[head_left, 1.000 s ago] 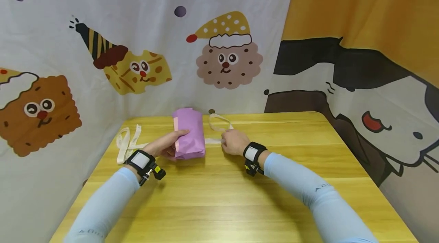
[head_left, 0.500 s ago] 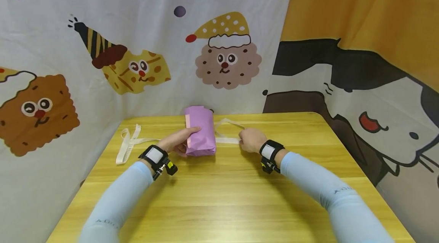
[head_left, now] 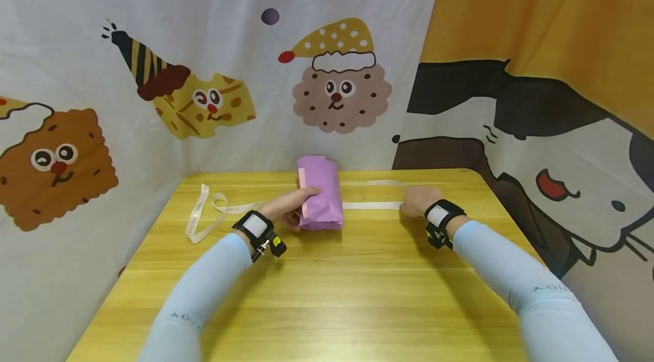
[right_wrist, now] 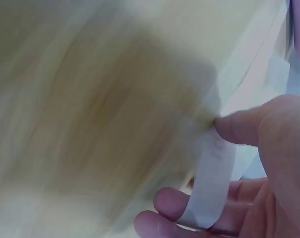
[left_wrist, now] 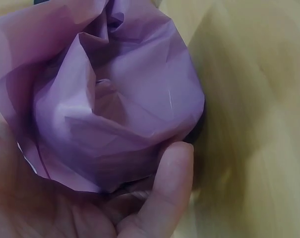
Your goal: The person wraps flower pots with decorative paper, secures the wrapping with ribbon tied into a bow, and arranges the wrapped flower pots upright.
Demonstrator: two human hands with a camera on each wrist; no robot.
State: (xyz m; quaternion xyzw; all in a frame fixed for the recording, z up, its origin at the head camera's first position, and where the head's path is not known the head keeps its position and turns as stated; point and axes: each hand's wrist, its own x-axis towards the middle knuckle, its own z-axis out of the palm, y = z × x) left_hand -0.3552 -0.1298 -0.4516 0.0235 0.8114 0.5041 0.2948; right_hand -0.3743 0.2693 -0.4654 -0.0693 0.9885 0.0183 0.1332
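A purple paper-wrapped package (head_left: 323,203) lies near the table's back edge, with creased folds at its near end in the left wrist view. My left hand (head_left: 291,206) grips its left side, thumb on top and fingers curled at the lower edge. A white ribbon (head_left: 372,205) with faint print comes out from the package's right side, stretched straight to my right hand (head_left: 421,201), which pinches it; in the right wrist view it loops across the fingers. Whether the ribbon passes under the package is hidden.
The ribbon's other length (head_left: 196,217) lies in loose loops on the left of the wooden table (head_left: 327,294). A printed cartoon curtain (head_left: 230,21) hangs behind and beside the table.
My right hand has moved right, drawing the ribbon out straight. My left hand and the package have shifted right too. The left ribbon loops have changed shape.
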